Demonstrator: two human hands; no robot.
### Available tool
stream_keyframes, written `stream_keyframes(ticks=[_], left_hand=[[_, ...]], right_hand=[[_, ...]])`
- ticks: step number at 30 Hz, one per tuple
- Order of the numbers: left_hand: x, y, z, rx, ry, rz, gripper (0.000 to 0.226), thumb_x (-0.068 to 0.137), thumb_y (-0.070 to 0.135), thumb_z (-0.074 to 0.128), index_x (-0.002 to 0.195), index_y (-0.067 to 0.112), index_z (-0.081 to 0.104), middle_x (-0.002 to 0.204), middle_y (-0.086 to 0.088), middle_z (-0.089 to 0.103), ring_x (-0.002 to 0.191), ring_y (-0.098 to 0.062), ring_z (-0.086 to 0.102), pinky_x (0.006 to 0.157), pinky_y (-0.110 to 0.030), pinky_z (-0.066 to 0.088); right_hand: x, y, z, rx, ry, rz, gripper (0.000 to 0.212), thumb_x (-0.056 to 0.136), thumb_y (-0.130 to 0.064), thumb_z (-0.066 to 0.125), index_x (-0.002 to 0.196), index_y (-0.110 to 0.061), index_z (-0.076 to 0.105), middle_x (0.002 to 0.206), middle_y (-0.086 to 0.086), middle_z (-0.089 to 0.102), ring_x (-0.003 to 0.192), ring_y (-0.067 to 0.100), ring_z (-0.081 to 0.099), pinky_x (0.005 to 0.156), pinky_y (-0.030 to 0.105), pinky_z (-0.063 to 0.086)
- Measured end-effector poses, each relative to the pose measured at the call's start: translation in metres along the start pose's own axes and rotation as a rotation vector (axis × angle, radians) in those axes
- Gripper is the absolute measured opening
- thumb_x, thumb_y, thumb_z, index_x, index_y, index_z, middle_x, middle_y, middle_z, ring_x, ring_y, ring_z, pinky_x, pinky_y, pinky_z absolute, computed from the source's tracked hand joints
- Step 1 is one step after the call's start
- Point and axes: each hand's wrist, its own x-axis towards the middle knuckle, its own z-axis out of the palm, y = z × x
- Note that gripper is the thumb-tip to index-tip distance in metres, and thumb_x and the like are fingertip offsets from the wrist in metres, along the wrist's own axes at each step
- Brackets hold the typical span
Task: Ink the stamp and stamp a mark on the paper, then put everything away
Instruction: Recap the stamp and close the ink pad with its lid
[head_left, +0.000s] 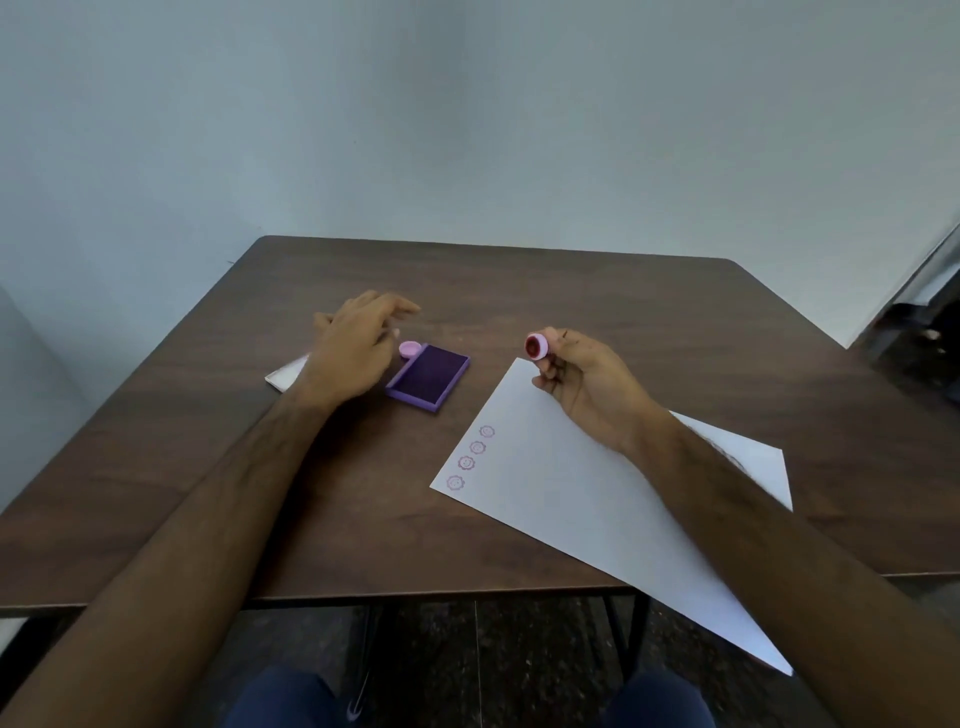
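Right hand (587, 379) grips the stamp (536, 346), inked face up, over the paper (561, 499). Left hand (353, 348) hovers beside the ink pad (430, 377), fingers loose and holding nothing.

Bare wooden table (519, 291) lying open beyond the ink pad (428, 378), clear gap running between pad and paper (561, 499), left hand (358, 345) crowding the pad's left side (pink cap (409, 348) sitting there too), right forearm (779, 530) blocking the sheet's right half.

Round pink stamp (536, 346) gripped in the right hand (587, 384), inked red face tilted leftward. Open purple ink pad (429, 378) lies flat just beside the left hand (353, 348). White paper (582, 499), four marks, under the right wrist.
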Motion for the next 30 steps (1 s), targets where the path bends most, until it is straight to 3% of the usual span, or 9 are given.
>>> stream_keyframes(ticks=[5, 8, 13, 20, 30], left_hand=[[0.001, -0.009, -0.008, 0.065, -0.059, -0.035, 0.042, 0.087, 0.018, 0.040, 0.120, 0.037, 0.057, 0.121, 0.009, 0.061, 0.112, -0.015, 0.056, 0.102, -0.055, 0.041], [0.002, -0.009, -0.008, 0.081, -0.140, -0.024, 0.039, 0.091, 0.018, 0.044, 0.122, 0.036, 0.057, 0.124, 0.007, 0.062, 0.114, -0.014, 0.054, 0.103, -0.056, 0.040], [0.003, -0.003, -0.004, 0.105, -0.273, 0.009, 0.047, 0.084, 0.034, 0.041, 0.129, 0.039, 0.052, 0.129, 0.008, 0.060, 0.120, -0.018, 0.051, 0.103, -0.057, 0.039], [0.008, -0.010, 0.000, 0.141, -0.282, 0.043, 0.038, 0.093, 0.036, 0.047, 0.131, 0.040, 0.049, 0.131, 0.008, 0.057, 0.122, -0.017, 0.050, 0.105, -0.053, 0.035], [0.011, -0.003, 0.000, 0.233, -0.210, 0.062, 0.032, 0.101, 0.045, 0.048, 0.128, 0.034, 0.061, 0.109, 0.013, 0.048, 0.109, -0.010, 0.051, 0.089, -0.039, 0.029]], right_hand=[[0.015, -0.024, 0.003, -0.038, -0.040, 0.188, 0.020, 0.100, -0.028, 0.059, 0.092, -0.014, 0.069, 0.069, -0.002, 0.058, 0.060, 0.008, 0.050, 0.071, 0.025, 0.048], [0.030, -0.033, 0.009, 0.080, -0.035, 0.164, 0.022, 0.100, -0.029, 0.058, 0.086, -0.015, 0.067, 0.067, -0.002, 0.054, 0.055, 0.007, 0.045, 0.064, 0.023, 0.043], [0.054, -0.022, 0.022, 0.291, 0.016, 0.052, 0.022, 0.099, -0.027, 0.059, 0.084, -0.011, 0.063, 0.068, 0.000, 0.050, 0.054, 0.010, 0.040, 0.057, 0.024, 0.038], [0.068, 0.006, 0.011, 0.435, 0.024, -0.021, 0.017, 0.100, -0.023, 0.056, 0.086, -0.014, 0.059, 0.067, 0.001, 0.048, 0.056, 0.010, 0.039, 0.052, 0.023, 0.037], [0.066, 0.005, 0.014, 0.278, -0.002, -0.023, 0.018, 0.102, -0.024, 0.055, 0.090, -0.012, 0.064, 0.068, 0.001, 0.051, 0.059, 0.009, 0.044, 0.057, 0.023, 0.043]])
